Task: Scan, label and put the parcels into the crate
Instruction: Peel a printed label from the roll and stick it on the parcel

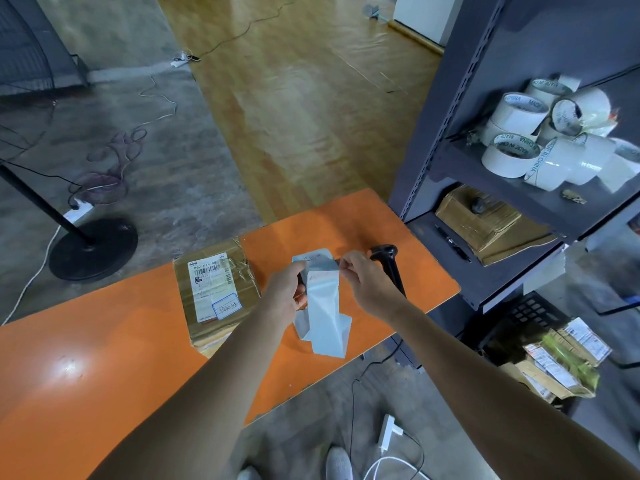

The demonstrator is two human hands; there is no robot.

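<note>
A brown cardboard parcel [214, 292] lies on the orange table [104, 358], wrapped in tape, with a white shipping label and a small blue-edged sticker on top. To its right, above the table, my left hand [285, 292] grips a folded strip of white label backing [325, 323] that hangs down. My right hand [363, 278] pinches a label [317, 258] at the strip's top, partly peeled off. A black handheld scanner [388, 265] lies on the table just behind my right hand. A black crate [526, 313] stands on the floor at the right and holds several labelled parcels [561, 362].
A dark metal shelf unit [485, 168] stands at the table's right end, carrying rolls of white tape [554, 140], a cardboard box [485, 223] and a pen [453, 242]. A fan base [93, 247] and cables lie on the floor to the left. A power strip [386, 433] lies near my feet.
</note>
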